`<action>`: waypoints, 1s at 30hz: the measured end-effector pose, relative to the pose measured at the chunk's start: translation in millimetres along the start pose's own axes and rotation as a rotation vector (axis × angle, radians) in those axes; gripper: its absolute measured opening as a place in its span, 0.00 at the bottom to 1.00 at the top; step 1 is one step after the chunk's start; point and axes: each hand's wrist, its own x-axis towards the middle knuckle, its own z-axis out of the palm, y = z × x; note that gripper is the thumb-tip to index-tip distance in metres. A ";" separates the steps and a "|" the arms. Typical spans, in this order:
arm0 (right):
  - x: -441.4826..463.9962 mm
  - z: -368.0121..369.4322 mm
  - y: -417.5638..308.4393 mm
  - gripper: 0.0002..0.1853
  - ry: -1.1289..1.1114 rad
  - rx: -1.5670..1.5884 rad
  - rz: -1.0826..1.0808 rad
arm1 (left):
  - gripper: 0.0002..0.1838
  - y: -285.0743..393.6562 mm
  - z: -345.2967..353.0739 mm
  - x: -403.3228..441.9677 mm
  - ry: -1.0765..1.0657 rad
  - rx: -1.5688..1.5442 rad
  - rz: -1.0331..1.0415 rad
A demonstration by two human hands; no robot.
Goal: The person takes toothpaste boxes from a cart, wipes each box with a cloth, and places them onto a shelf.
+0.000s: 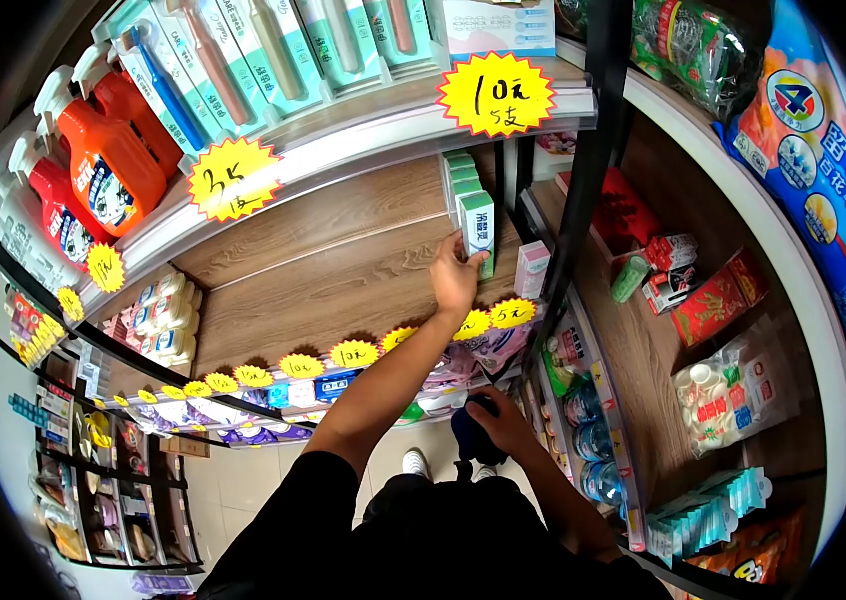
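My left hand [455, 278] reaches onto the middle wooden shelf, its fingers and thumb closed around the lower part of a white and green toothpaste box [478, 225]. That box stands upright at the front of a row of similar boxes [460, 168]. A small pink and white box [532, 269] stands just right of it. Lower down, close to my body, my right hand [505, 424] is closed on a dark blue item [473, 432] that looks soft; its exact kind is unclear.
Toothbrush packs [273, 50] and orange pump bottles [108, 160] line the shelf above. Yellow price tags [355, 354] edge the middle shelf, with white packs [168, 310] at its left. On the right, another shelf holds a bagged pack [728, 390] and a blue detergent bag [813, 170].
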 end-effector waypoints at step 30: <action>3.8 1.4 23.0 0.23 0.016 0.001 -0.035 | 0.30 7.2 -4.3 -1.0 0.025 0.069 0.041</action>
